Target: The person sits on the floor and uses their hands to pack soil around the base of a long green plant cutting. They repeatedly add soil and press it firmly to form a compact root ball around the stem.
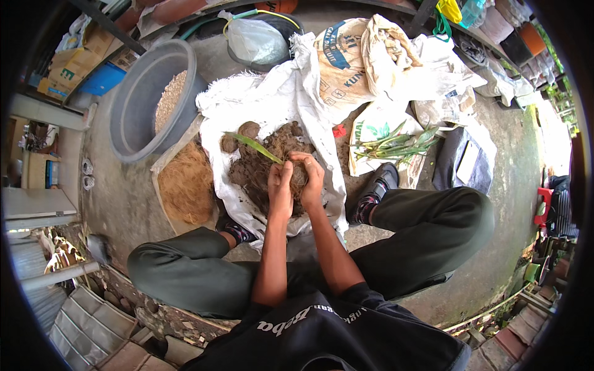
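Note:
My left hand and my right hand meet over a pile of dark soil on a white woven sack. Between them they hold a clump of soil and fibre. A long green leaf points up and left from my left fingertips; where its base ends is hidden by the fingers. Round brown fibrous balls lie at the back left of the soil. To the right, several cut green plants with narrow leaves rest on a printed white bag.
Brown coconut-like fibre lies on a sheet at left, near a large grey basin with pale grainy material. Behind are a printed beige sack and a plastic bag. My legs flank the white sack; dark folded cloth lies at right.

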`<action>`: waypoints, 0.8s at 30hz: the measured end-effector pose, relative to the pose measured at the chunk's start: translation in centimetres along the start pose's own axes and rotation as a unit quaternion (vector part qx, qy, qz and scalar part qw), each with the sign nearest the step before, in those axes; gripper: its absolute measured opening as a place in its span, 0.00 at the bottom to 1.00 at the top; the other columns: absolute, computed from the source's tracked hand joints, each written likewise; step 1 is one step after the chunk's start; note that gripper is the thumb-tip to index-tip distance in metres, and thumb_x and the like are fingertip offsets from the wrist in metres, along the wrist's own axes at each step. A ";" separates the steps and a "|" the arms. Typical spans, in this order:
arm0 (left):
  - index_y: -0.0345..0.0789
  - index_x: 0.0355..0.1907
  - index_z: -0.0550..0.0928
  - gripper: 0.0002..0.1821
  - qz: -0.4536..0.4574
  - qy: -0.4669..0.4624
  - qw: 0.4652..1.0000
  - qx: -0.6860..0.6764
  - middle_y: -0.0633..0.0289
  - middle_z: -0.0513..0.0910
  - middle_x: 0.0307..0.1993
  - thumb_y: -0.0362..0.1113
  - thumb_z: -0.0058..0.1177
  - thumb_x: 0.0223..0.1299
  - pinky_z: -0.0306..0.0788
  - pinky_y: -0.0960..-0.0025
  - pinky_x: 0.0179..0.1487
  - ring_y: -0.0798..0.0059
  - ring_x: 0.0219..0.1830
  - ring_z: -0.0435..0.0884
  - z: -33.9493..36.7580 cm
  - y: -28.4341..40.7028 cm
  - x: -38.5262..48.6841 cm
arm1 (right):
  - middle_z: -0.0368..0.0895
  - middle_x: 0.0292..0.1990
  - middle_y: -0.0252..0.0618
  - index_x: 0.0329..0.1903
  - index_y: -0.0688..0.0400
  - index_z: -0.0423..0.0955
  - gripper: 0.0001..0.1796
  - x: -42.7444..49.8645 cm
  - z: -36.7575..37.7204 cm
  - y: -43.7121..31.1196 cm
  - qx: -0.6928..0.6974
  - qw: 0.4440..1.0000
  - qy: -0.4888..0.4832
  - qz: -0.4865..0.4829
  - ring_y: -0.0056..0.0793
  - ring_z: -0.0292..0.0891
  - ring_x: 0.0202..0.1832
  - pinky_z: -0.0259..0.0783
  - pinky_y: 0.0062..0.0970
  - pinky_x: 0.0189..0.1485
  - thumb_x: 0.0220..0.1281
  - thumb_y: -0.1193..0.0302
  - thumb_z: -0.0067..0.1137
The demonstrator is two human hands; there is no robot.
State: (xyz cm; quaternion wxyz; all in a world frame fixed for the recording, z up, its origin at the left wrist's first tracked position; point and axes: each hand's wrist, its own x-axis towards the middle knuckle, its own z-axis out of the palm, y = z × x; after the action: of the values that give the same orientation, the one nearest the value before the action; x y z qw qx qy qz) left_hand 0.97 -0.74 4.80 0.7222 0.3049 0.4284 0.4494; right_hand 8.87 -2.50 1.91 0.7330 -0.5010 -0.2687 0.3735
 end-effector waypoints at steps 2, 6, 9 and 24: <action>0.36 0.47 0.75 0.19 0.036 0.012 0.998 0.043 0.67 0.75 0.41 0.47 0.61 0.65 0.67 0.74 0.51 0.81 0.45 0.73 -0.4 -0.7 0.0 | 0.79 0.54 0.49 0.46 0.67 0.78 0.25 0.4 -0.4 -0.7 0.128 0.986 -0.058 0.088 0.34 0.75 0.55 0.65 0.33 0.63 0.71 0.56 0.41; 0.33 0.50 0.75 0.24 -0.013 0.029 0.999 -0.018 0.62 0.77 0.46 0.47 0.64 0.61 0.71 0.70 0.53 0.76 0.49 0.76 -0.4 -0.3 -0.1 | 0.78 0.56 0.49 0.45 0.67 0.80 0.28 0.4 0.0 -1.2 0.287 0.947 -0.083 0.114 0.36 0.75 0.53 0.66 0.35 0.62 0.72 0.54 0.39; 0.32 0.53 0.76 0.26 -0.040 0.005 0.996 -0.084 0.61 0.79 0.47 0.49 0.61 0.62 0.73 0.67 0.54 0.73 0.50 0.78 0.0 0.1 -0.4 | 0.80 0.53 0.49 0.40 0.68 0.81 0.30 0.1 0.3 -0.9 0.045 0.994 -0.104 -0.004 0.35 0.75 0.53 0.66 0.34 0.60 0.72 0.53 0.39; 0.31 0.43 0.80 0.11 -0.009 0.017 1.000 -0.009 0.62 0.83 0.43 0.35 0.55 0.60 0.69 0.67 0.56 0.75 0.48 0.79 0.5 -0.5 -0.2 | 0.85 0.33 0.41 0.32 0.68 0.81 0.35 -0.9 1.0 -1.1 -0.031 0.998 0.025 0.039 0.28 0.77 0.36 0.70 0.29 0.46 0.79 0.54 0.29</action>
State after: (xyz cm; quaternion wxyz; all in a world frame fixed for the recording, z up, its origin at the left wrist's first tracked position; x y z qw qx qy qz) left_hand 1.53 -1.17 4.71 0.7215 0.2867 0.4396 0.4516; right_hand 7.85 -2.97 3.29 0.7082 -0.5429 -0.2426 0.3806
